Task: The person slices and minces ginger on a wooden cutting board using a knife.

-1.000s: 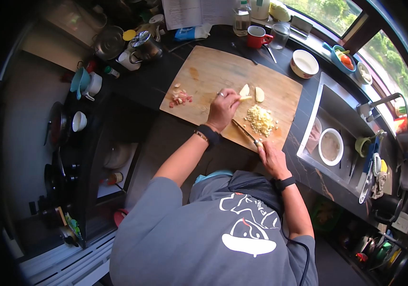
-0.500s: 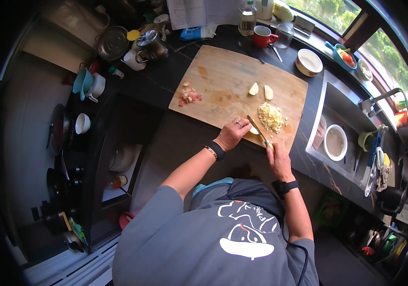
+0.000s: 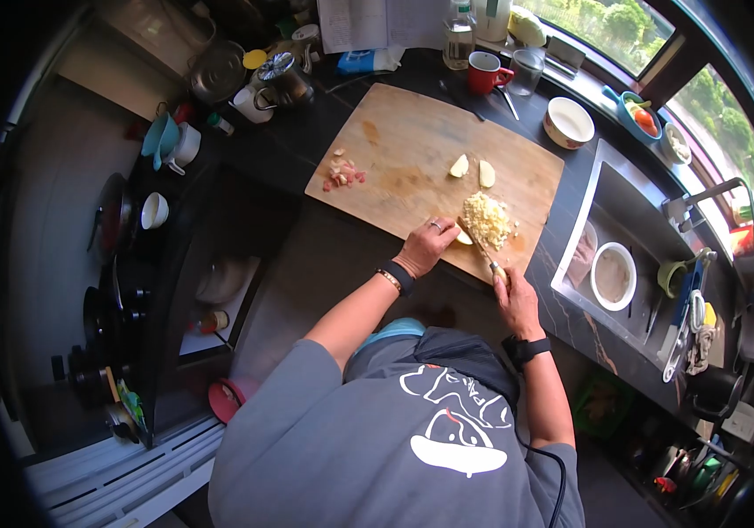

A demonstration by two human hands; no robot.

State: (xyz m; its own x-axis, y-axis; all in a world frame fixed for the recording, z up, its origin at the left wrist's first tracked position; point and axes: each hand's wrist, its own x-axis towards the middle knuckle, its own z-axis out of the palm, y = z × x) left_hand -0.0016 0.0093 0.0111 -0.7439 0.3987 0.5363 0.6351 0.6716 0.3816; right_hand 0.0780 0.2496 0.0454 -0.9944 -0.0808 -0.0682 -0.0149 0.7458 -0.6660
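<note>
On the near edge of the wooden cutting board [image 3: 425,132], my left hand [image 3: 427,246] pinches a pale yellow wedge [image 3: 464,237], a fruit or vegetable I cannot tell apart. My right hand [image 3: 518,302] is wrapped round the handle of a knife [image 3: 485,253], whose blade lies between the wedge and a pile of small pale yellow bits [image 3: 486,218]. Beyond the pile are two more wedges, one on the left [image 3: 459,165] and one on the right [image 3: 486,174]. Pink chopped pieces [image 3: 343,172], apparently meat, lie at the board's left side.
Right of the board is a sink [image 3: 584,224] holding a white bowl [image 3: 614,276]. Behind the board stand a red mug [image 3: 485,77], a glass bottle [image 3: 459,44] and a pale bowl [image 3: 568,123]. A metal pot [image 3: 286,84] and white cup [image 3: 252,106] sit at the back left.
The knife blade has shifted slightly away from my left fingers, toward the chopped pile. My left hand keeps its pinch on the wedge. The whole view has tilted a little.
</note>
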